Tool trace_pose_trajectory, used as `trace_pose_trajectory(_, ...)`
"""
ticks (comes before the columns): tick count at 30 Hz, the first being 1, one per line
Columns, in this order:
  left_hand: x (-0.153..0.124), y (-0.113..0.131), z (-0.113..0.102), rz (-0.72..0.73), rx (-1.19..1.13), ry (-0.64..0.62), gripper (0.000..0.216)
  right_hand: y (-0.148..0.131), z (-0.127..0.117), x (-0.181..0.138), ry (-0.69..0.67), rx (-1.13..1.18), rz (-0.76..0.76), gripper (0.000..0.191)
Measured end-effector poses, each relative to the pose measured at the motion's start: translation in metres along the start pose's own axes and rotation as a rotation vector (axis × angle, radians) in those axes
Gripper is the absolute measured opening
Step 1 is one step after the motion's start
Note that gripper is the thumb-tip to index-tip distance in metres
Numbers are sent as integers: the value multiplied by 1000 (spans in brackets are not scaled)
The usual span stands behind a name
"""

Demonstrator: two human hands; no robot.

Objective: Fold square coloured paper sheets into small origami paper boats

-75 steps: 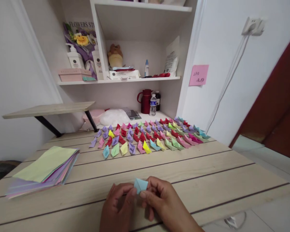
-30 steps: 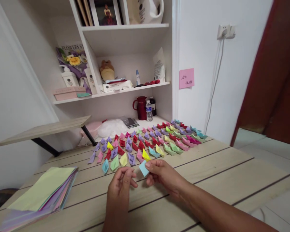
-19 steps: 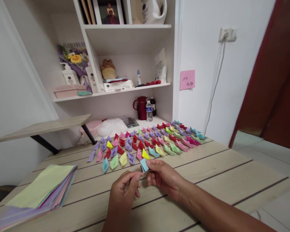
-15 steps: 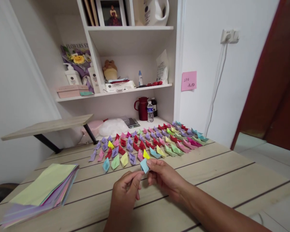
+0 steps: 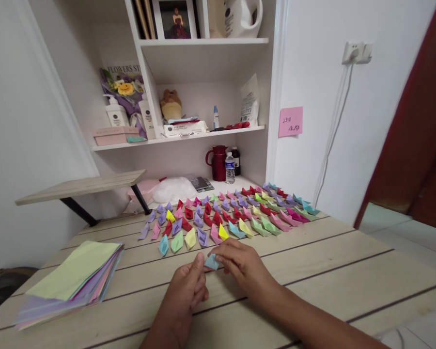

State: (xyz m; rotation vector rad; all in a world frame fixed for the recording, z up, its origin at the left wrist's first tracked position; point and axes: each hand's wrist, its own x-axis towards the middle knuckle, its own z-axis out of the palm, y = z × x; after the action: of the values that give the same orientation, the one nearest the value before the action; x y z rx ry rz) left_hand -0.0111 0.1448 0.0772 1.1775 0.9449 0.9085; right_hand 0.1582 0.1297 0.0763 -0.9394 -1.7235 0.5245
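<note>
A small light-blue folded paper piece [image 5: 212,262] is pinched between both my hands just above the wooden table [image 5: 312,261]. My right hand [image 5: 240,265] grips its right side with fingertips closed. My left hand [image 5: 187,291] touches its left edge with thumb and forefinger pressed together. Just beyond lie rows of several small folded paper boats [image 5: 225,215] in purple, red, pink, yellow, green and blue.
A stack of coloured paper sheets [image 5: 72,278] lies at the left of the table. A raised wooden board [image 5: 83,184] stands behind it. White shelves [image 5: 189,133] hold bottles, a red jug [image 5: 218,162] and boxes. A pink note [image 5: 290,121] hangs on the wall.
Both hands have lowered the blue paper piece from in front of the boat rows down toward the table. The left hand has closed in on it. The view shifted slightly.
</note>
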Motion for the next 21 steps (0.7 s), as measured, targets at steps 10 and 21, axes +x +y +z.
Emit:
trace_pose_trajectory(10,-2,2,-9,-40,-88,-93,62,4,-2,1,-20,-62,-26,25)
trace_pose_trajectory(21,3,-2,-9,-29,-184,-81,48,0,5,6,-32,132,113,21)
